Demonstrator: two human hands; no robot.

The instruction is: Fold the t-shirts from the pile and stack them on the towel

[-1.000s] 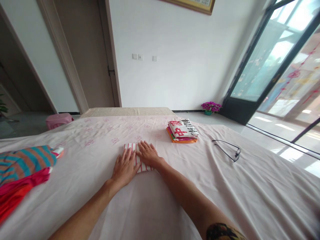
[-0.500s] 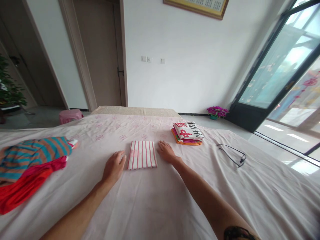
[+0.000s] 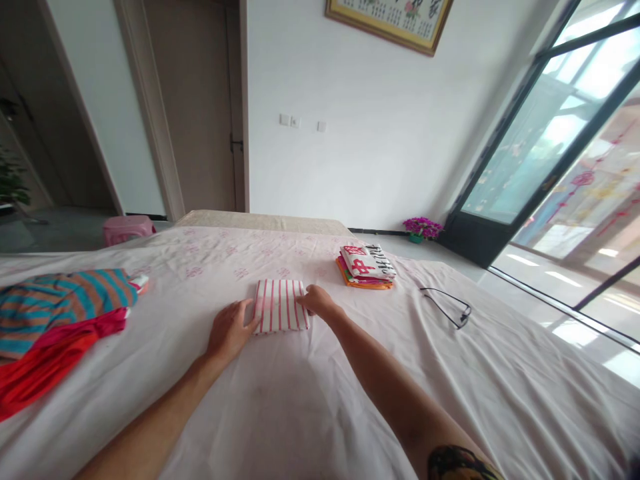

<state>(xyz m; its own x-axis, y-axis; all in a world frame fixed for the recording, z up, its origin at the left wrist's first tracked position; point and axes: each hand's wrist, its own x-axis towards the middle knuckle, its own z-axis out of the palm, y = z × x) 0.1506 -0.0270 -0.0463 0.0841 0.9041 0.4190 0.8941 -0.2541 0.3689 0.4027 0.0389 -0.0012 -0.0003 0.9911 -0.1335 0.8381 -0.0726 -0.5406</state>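
Note:
A folded white cloth with red stripes (image 3: 277,305) lies flat on the pale pink bedsheet (image 3: 310,400) in front of me. My left hand (image 3: 227,331) rests at its left edge, fingers curled and touching the near left corner. My right hand (image 3: 317,302) pinches the cloth's right edge between thumb and fingers. Both forearms reach forward over the sheet.
A stack of folded cloths (image 3: 365,265) sits beyond and to the right. A dark clothes hanger (image 3: 450,307) lies further right. Unfolded teal-striped and red garments (image 3: 50,320) are heaped at the left. A pink stool (image 3: 127,229) and potted flowers (image 3: 423,229) stand on the floor.
Both hands lay flat on the folded cloth, then slid off to its sides. Now they have closed back in on its left and right edges.

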